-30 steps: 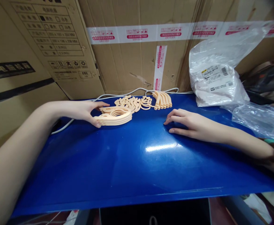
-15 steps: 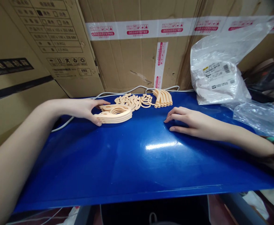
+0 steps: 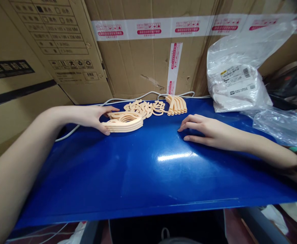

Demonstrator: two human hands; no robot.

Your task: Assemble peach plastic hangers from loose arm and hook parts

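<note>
My left hand (image 3: 93, 118) grips the left end of a stack of curved cream plastic pieces (image 3: 128, 126), which look like folding-hanger arms. Its thumb presses the near side and its fingers reach round the back. Just behind and to the right lies a loose heap of cream plastic hooks (image 3: 145, 109). Farther right, a row of curved plastic arms (image 3: 176, 105) rests side by side. My right hand (image 3: 201, 130) lies on the blue tabletop (image 3: 143, 176), palm down, holding nothing, its fingers apart and loosely bent. It is nearest to that row, without touching it.
Large cardboard boxes (image 3: 138, 67) stand along the back and left of the table. A white cable (image 3: 150, 93) runs along the back edge. At the right are a white plastic bag with a label (image 3: 236, 84) and crumpled clear plastic (image 3: 282, 127).
The view has tilted very slightly, so the boxes' printing sits a little higher. Both hands and the plastic pieces hold their places.
</note>
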